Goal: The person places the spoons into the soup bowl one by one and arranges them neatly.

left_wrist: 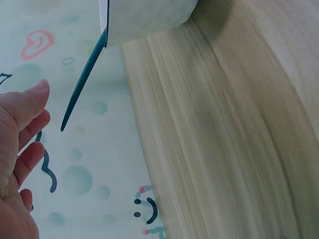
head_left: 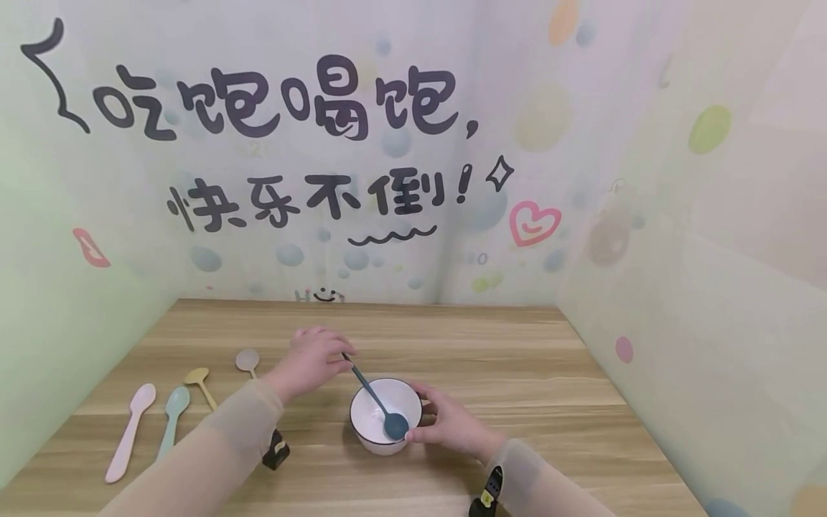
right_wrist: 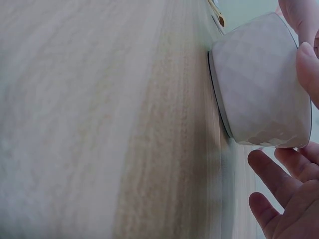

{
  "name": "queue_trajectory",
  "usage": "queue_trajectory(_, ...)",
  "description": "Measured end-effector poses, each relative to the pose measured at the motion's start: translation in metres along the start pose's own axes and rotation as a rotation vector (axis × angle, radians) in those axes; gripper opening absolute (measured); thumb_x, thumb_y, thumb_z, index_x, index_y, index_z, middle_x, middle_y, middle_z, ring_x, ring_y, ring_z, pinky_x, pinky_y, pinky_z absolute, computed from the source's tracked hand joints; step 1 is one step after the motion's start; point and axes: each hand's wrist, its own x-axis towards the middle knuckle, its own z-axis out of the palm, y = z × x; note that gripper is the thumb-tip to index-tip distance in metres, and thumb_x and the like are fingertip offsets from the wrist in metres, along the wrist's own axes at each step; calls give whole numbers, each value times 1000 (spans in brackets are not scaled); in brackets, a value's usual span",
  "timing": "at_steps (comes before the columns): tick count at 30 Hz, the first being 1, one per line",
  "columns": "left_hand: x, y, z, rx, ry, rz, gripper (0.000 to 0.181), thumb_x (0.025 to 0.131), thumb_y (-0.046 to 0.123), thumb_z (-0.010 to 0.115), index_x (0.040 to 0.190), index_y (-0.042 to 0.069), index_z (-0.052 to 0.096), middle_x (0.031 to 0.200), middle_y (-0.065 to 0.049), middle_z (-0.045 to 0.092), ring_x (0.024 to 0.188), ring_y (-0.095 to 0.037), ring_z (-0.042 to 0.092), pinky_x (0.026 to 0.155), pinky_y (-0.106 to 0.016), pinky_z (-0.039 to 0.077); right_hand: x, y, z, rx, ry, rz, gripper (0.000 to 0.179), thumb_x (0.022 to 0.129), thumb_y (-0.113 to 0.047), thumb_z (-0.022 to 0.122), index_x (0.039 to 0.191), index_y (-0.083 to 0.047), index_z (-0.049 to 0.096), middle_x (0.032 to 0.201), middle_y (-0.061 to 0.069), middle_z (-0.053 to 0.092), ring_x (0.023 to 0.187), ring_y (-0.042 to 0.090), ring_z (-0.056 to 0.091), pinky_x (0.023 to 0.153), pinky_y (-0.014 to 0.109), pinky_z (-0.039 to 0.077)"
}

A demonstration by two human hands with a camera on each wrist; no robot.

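A white bowl [head_left: 381, 449] with a dark rim stands on the wooden table. Inside it leans a dark teal spoon [head_left: 368, 388], scoop down, its handle sticking out over the far-left rim. My left hand [head_left: 316, 362] is at the handle's end; in the left wrist view, a gap shows between the loosely bent fingers [left_wrist: 31, 158] and the spoon [left_wrist: 82, 82]. From the right side my right hand [head_left: 452, 427] holds the bowl, thumb at the near rim and fingers round the far side. The right wrist view shows the bowl's faceted wall [right_wrist: 259, 82] between thumb and fingers.
On the left lie a pink spoon [head_left: 131, 431], a light green spoon [head_left: 174, 413], a yellow spoon [head_left: 202, 384] and a greyish-beige spoon [head_left: 248, 361]. My left forearm partly covers some of them. Printed walls [head_left: 400, 276] enclose the table [head_left: 491, 345] at the back and sides.
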Motion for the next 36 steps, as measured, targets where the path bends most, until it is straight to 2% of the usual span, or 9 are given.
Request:
queue_trajectory(5, -6, -9, -4, -95, 47, -105, 21, 86, 23, 72, 107, 19, 72, 114, -3, 66, 115, -32, 52, 97, -56, 22, -2, -4, 0, 10, -5, -17, 82, 78, -16, 81, 146, -9, 36, 135, 13, 51, 112, 30, 57, 86, 39, 49)
queue_trajectory(8, -11, -14, -7, -121, 75, -142, 22, 87, 22, 71, 108, 16, 72, 120, -9, 64, 117, -36, 50, 99, -59, 20, -2, -4, 0, 14, -8, -34, 81, 78, -15, 81, 146, -8, 36, 134, 15, 51, 111, 32, 58, 85, 37, 49)
queue_trajectory(13, -22, -22, -14, -146, 119, -214, 25, 89, 22, 68, 111, 11, 71, 122, -13, 63, 117, -39, 51, 101, -58, 27, -1, -2, 2, 4, -7, -36, 80, 79, -16, 80, 145, -8, 37, 134, 12, 52, 110, 30, 58, 84, 34, 49)
queue_trajectory(16, -31, -25, -19, -143, 117, -269, 28, 91, 25, 65, 114, 10, 69, 119, -13, 64, 116, -39, 51, 98, -59, 31, 0, 1, 3, -1, -5, -28, 80, 78, -17, 81, 145, -9, 37, 133, 10, 52, 110, 28, 59, 85, 33, 48)
queue_trajectory(21, -45, -31, -22, -143, 107, -335, 33, 92, 31, 63, 117, 9, 66, 116, -12, 66, 112, -39, 55, 95, -64, 25, -1, 2, 4, -3, 2, -13, 81, 78, -19, 81, 146, -11, 37, 133, 9, 52, 110, 28, 58, 84, 36, 49)
queue_trajectory(25, -54, -38, -22, -183, 110, -377, 36, 94, 31, 61, 120, 6, 64, 114, -14, 66, 106, -38, 59, 93, -60, 34, -1, 1, 3, -9, 4, -11, 80, 78, -19, 81, 146, -12, 38, 133, 8, 52, 111, 28, 58, 85, 38, 50)
queue_trajectory(28, -61, -42, -22, -209, 98, -417, 39, 96, 33, 58, 123, 5, 63, 114, -15, 65, 104, -36, 59, 85, -55, 44, -1, 0, 3, -7, 4, -21, 80, 78, -18, 81, 145, -11, 38, 133, 9, 52, 112, 29, 58, 86, 39, 50)
queue_trajectory(36, -76, -50, -19, -256, 67, -537, 51, 96, 45, 53, 128, 5, 59, 118, -16, 62, 104, -32, 58, 80, -48, 48, 0, 3, 3, -9, 15, 1, 81, 78, -19, 81, 146, -13, 38, 134, 8, 52, 112, 29, 57, 86, 39, 50)
